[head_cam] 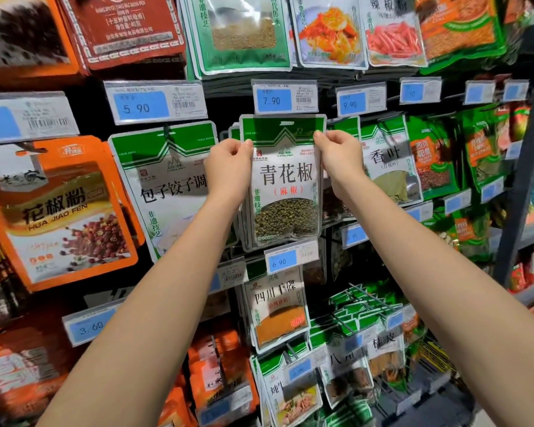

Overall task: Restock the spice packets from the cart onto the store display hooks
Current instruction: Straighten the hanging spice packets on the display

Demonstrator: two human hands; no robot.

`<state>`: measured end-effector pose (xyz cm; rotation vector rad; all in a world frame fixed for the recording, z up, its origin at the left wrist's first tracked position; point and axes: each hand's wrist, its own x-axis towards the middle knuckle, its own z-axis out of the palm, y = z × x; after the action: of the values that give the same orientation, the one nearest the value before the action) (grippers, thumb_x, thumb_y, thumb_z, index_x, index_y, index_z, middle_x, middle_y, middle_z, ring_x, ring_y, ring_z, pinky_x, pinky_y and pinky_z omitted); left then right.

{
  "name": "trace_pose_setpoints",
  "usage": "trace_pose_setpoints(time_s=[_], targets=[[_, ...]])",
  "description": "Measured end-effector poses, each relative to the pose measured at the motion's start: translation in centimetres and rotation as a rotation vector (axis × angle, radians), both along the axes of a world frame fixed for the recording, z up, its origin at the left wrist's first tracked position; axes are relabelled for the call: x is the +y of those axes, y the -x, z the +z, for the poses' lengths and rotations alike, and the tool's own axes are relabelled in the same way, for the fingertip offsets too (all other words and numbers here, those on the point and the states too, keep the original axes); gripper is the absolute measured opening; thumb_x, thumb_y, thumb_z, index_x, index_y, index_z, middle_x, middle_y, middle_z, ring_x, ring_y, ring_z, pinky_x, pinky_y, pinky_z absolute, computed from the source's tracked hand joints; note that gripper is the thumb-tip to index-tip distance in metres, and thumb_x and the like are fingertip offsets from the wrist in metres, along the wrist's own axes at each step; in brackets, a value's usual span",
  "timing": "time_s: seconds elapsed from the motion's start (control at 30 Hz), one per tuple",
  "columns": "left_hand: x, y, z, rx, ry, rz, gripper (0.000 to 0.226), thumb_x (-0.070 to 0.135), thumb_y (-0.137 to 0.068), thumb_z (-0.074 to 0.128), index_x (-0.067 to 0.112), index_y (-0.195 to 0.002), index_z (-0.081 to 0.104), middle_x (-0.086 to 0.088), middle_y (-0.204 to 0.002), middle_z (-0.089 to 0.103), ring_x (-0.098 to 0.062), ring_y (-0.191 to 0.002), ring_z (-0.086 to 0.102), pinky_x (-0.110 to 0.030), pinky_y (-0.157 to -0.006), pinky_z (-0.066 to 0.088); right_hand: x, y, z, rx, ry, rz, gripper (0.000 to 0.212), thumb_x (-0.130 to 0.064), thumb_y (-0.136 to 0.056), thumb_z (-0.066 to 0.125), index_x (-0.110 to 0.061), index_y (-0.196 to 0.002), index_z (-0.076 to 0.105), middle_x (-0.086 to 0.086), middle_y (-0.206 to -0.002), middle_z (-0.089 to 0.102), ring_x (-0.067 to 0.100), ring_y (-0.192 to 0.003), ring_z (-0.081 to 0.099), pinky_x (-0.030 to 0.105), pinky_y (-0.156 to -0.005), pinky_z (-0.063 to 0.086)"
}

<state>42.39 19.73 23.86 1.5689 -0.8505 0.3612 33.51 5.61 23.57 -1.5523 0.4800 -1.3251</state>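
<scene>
Pkt w/ green peppercorns pinched by hands

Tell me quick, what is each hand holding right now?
Left hand: closed, pinching the upper left edge of the green peppercorn packet.
Right hand: closed, pinching the upper right edge of the same packet.

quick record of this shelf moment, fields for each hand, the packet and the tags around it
left hand: pinches upper left edge of green peppercorn packet
right hand: pinches its upper right edge
packet pose: upright, front facing camera, more packets behind it
on hook: cannot tell
tag above: 7.90 price tag
tag below: 6.90 price tag
left neighbour: dumpling seasoning packet
right neighbour: bay leaf packet
</scene>
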Motion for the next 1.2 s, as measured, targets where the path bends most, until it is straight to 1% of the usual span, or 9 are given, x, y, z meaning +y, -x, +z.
trace_pose_setpoints(time_s=[0.23, 0.37, 0.47, 0.67, 0.73, 0.77, 0.87, 0.97, 1.2], targets=[[0.2, 0.0, -0.2, 0.010, 0.020, 0.011, 0.048, 0.019, -0.097, 0.052, 0.017, -0.055, 0.027, 0.003, -0.052, 0.026, -0.013, -0.051, 0.025, -0.022, -0.063, 0.036, 0.3, -0.1, 0.1, 0.036, 0.044, -0.055, 0.018, -0.026, -0.095, 0.056, -0.011, -0.100, 0.064, -0.002, -0.094, 0.063, 0.012, -0.086, 0.056, 0.025, -0.076, 0.038], [0.3, 0.0, 0.0, 0.018, 0.031, 0.019, 0.048, 0.019, -0.097, 0.052, 0.017, -0.056, 0.028, 0.003, -0.052, 0.026, -0.011, -0.050, 0.026, -0.018, -0.059, 0.034, 0.5, -0.2, 0.4, 0.032, 0.047, -0.058, 0.015, -0.026, -0.095, 0.056, -0.012, -0.094, 0.063, -0.005, -0.082, 0.060, 0.007, -0.073, 0.052, 0.021, -0.063, 0.038], [0.4, -0.2, 0.0, 0.003, 0.015, 0.049, 0.048, 0.020, -0.096, 0.052, 0.017, -0.056, 0.026, 0.003, -0.052, 0.025, -0.011, -0.050, 0.024, -0.019, -0.053, 0.029, 0.6, -0.4, 0.5, 0.031, 0.043, -0.043, 0.016, -0.023, -0.095, 0.056, -0.015, -0.081, 0.058, -0.007, -0.071, 0.054, 0.008, -0.066, 0.048, 0.023, -0.062, 0.039], [0.3, -1.0, -0.7, -0.062, -0.049, 0.134, 0.040, 0.019, -0.097, 0.049, 0.015, -0.061, 0.033, 0.000, -0.057, 0.031, -0.013, -0.053, 0.027, -0.029, -0.056, 0.024, 0.6, -1.1, 0.1, 0.081, 0.054, -0.071, 0.011, -0.019, -0.093, 0.056, -0.016, -0.084, 0.060, -0.005, -0.077, 0.057, 0.008, -0.064, 0.047, 0.027, -0.067, 0.040], [0.2, -0.5, -1.1, -0.130, -0.080, 0.179, 0.019, 0.017, -0.097, 0.050, 0.009, -0.080, 0.052, -0.004, -0.074, 0.050, -0.016, -0.068, 0.045, -0.030, -0.064, 0.033, 0.9, -1.2, 0.0, 0.095, 0.080, -0.102, 0.011, -0.018, -0.093, 0.056, -0.012, -0.100, 0.062, -0.002, -0.091, 0.060, 0.010, -0.074, 0.051, 0.025, -0.070, 0.041], [0.1, -0.3, -1.6, -0.176, -0.113, 0.203, 0.011, 0.014, -0.096, 0.051, 0.007, -0.103, 0.056, -0.007, -0.096, 0.057, -0.020, -0.088, 0.052, -0.032, -0.076, 0.040, 1.2, -1.2, -0.3, 0.113, 0.108, -0.116, 0.019, -0.018, -0.093, 0.057, -0.010, -0.110, 0.061, -0.002, -0.097, 0.059, 0.011, -0.080, 0.053, 0.022, -0.071, 0.042], [-0.4, 0.5, -3.6, -0.328, -0.192, 0.300, 0.067, 0.007, -0.092, 0.057, 0.005, -0.148, 0.021, -0.012, -0.145, 0.033, -0.027, -0.132, 0.033, -0.037, -0.107, 0.031, 2.3, -1.1, -2.0, 0.180, 0.222, -0.179, 0.047, -0.022, -0.091, 0.062, -0.012, -0.134, 0.046, 0.002, -0.126, 0.051, 0.016, -0.117, 0.048, 0.029, -0.097, 0.042], [-0.8, 0.7, -5.4, -0.335, -0.196, 0.305, 0.082, 0.011, -0.092, 0.059, 0.003, -0.152, 0.003, -0.013, -0.154, 0.018, -0.029, -0.142, 0.020, -0.037, -0.113, 0.024, 2.7, -1.3, -3.7, 0.282, 0.301, -0.166, 0.065, -0.020, -0.091, 0.063, -0.010, -0.147, 0.031, 0.007, -0.147, 0.037, 0.022, -0.138, 0.030, 0.035, -0.112, 0.026], [-1.2, 0.7, -5.8, -0.305, -0.215, 0.265, 0.085, 0.008, -0.093, 0.057, 0.001, -0.151, -0.004, -0.016, -0.158, 0.009, -0.030, -0.147, 0.009, -0.032, -0.117, 0.012, 2.9, -0.4, -4.0, 0.317, 0.318, -0.096, 0.064, -0.018, -0.093, 0.059, -0.011, -0.149, 0.029, 0.005, -0.153, 0.032, 0.019, -0.141, 0.028, 0.032, -0.114, 0.023]])
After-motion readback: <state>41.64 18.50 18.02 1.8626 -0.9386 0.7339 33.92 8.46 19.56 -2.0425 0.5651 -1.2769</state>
